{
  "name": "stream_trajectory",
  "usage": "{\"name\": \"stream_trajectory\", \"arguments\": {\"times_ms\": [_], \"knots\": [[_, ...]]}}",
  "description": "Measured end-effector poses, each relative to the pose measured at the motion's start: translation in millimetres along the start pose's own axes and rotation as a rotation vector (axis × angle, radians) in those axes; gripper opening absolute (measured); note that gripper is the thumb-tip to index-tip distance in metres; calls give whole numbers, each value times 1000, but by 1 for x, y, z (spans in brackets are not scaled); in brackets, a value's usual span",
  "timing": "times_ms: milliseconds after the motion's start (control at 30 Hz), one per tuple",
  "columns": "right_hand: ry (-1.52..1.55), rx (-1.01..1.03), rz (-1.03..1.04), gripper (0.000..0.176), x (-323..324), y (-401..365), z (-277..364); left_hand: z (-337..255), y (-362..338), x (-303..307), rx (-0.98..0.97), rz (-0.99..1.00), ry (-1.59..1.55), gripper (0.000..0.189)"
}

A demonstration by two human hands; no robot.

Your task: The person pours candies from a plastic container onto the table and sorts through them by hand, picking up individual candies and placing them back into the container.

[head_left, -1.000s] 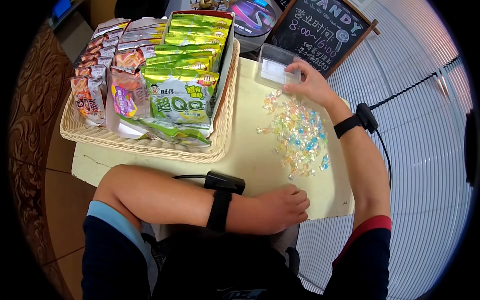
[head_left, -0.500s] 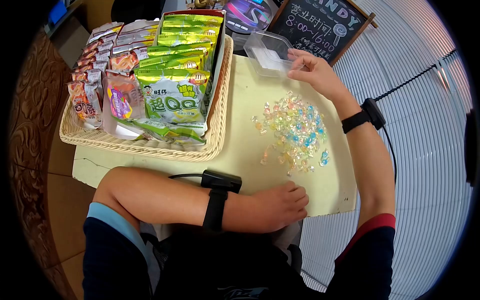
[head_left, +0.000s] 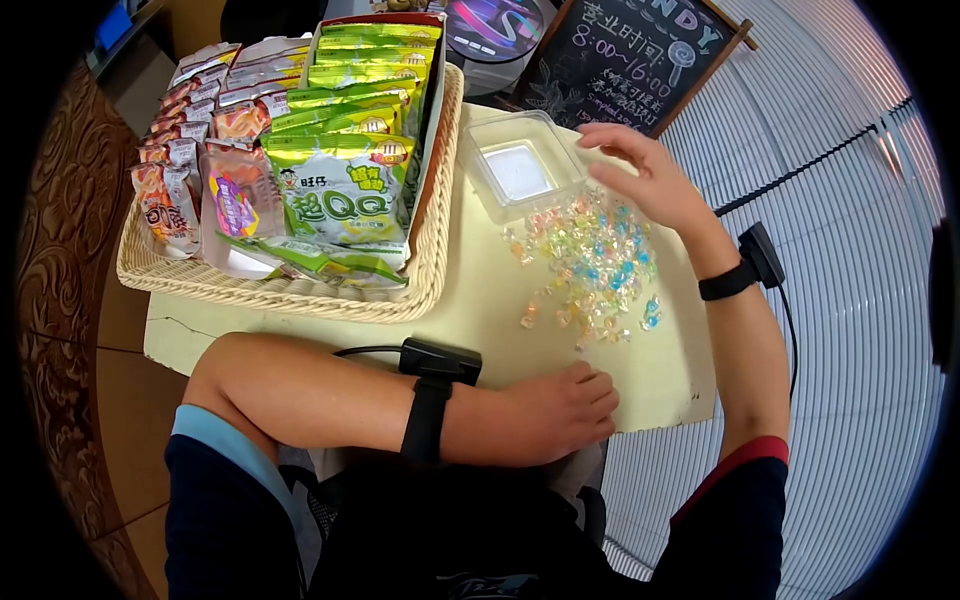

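A clear plastic box (head_left: 483, 197) stands on the table at the far side of a pile of wrapped candies (head_left: 590, 262). The candies are small, in twisted clear wrappers, coloured blue, pink, yellow and green. My right hand (head_left: 640, 180) hovers at the box's right edge, fingers apart and nothing held; whether a fingertip still touches the rim is hard to tell. At the table's near edge rests my left hand (head_left: 565, 412), its fingers curled under, with no object showing in it. The palm side is hidden.
A wicker basket (head_left: 290, 300) with green gummy packets (head_left: 340, 190) and brown snack packets (head_left: 165, 210) fills the table's left side. Behind stand a chalkboard sign (head_left: 625, 65) and a round container (head_left: 495, 28). White blinds (head_left: 850, 300) hang to the right.
The clear box has come down from a tilt onto the table, closer to the candies and further left. My right hand has loosened from its rim. The left hand stays put.
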State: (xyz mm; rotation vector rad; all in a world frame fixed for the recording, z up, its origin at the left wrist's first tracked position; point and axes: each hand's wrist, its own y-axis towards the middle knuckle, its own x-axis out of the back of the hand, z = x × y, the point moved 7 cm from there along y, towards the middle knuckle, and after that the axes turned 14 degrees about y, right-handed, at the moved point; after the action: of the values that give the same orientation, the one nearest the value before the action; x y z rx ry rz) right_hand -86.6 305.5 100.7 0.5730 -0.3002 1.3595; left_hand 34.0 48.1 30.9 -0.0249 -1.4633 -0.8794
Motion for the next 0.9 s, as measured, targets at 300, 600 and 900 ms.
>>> {"name": "stream_trajectory", "arguments": {"times_ms": [300, 600, 900], "knots": [[-21, -174, -45, 58, -9, -67, -32, 5, 1, 7, -22, 39, 2, 35], [-9, -154, 147, 58, -14, -97, -5, 6, 6, 6, 23, 143, -5, 41], [-188, 114, 115, 66, -30, -99, 16, 3, 9, 8, 23, 220, -29, 41]]}}
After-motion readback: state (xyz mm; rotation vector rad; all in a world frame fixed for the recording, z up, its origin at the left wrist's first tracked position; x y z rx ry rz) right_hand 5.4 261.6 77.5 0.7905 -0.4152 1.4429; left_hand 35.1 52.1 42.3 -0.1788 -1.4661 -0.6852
